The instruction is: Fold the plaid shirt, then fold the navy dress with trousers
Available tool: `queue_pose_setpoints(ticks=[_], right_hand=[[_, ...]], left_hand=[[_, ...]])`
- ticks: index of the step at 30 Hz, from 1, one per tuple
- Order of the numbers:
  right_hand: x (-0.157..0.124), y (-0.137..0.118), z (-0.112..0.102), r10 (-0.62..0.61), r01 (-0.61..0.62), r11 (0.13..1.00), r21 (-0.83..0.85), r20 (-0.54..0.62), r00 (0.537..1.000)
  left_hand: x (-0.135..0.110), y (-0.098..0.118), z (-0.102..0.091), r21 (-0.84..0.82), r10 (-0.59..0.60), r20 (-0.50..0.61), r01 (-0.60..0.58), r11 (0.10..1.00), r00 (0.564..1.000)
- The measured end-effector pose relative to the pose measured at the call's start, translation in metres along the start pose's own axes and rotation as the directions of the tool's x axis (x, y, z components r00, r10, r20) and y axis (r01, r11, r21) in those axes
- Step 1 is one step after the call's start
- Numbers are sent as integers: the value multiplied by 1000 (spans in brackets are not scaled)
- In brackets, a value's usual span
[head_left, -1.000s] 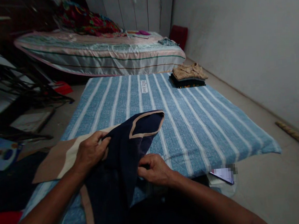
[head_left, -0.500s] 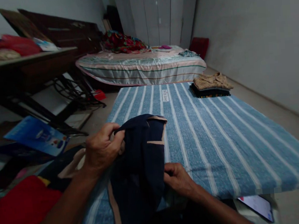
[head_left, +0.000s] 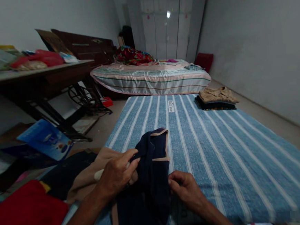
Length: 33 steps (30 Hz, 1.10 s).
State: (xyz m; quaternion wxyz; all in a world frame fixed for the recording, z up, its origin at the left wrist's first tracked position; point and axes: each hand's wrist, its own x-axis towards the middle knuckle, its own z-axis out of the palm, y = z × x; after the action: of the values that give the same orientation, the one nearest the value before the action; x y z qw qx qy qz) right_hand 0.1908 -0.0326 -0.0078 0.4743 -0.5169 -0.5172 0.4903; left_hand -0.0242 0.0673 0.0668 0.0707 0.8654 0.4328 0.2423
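A dark navy garment with tan trim [head_left: 153, 160] lies bunched on the near end of a blue striped mattress [head_left: 220, 148]. My left hand [head_left: 117, 174] pinches the garment's upper left edge, fingers closed on the cloth. My right hand [head_left: 186, 189] grips its lower right side, fingers curled into the fabric. A tan piece of cloth [head_left: 92, 172] spreads out to the left, under my left hand.
A folded stack of clothes [head_left: 217, 98] rests on the mattress's far right corner. A second bed [head_left: 152, 77] stands behind, with white wardrobes [head_left: 164, 31] beyond it. A table on a sewing-machine frame [head_left: 38, 83], a blue box [head_left: 47, 139] and red cloth [head_left: 25, 216] are at left.
The camera has tilted up and turned left. The garment has been gathered narrower between my hands, which have moved closer together and lower in view.
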Motion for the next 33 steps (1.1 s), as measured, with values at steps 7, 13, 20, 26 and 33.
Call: queue_pose_setpoints(ticks=[7,13,20,26,33], right_hand=[[-5,-7,5,-47,46,998,31,32,998],[-9,-10,10,-107,108,994,-32,41,993],[-9,-19,16,-105,109,991,-76,62,993],[-7,-20,23,-124,131,988,-87,82,989],[-4,-20,25,-115,126,988,-94,118,986]], left_hand=[[-9,-2,10,-1,48,-9,-48,999,999],[-13,4,13,-10,15,-9,-15,1000,1000],[-7,7,3,19,-25,-85,26,999,996],[-2,30,-10,81,42,-112,-33,996,993],[-11,25,-2,-26,-28,52,30,999,998]])
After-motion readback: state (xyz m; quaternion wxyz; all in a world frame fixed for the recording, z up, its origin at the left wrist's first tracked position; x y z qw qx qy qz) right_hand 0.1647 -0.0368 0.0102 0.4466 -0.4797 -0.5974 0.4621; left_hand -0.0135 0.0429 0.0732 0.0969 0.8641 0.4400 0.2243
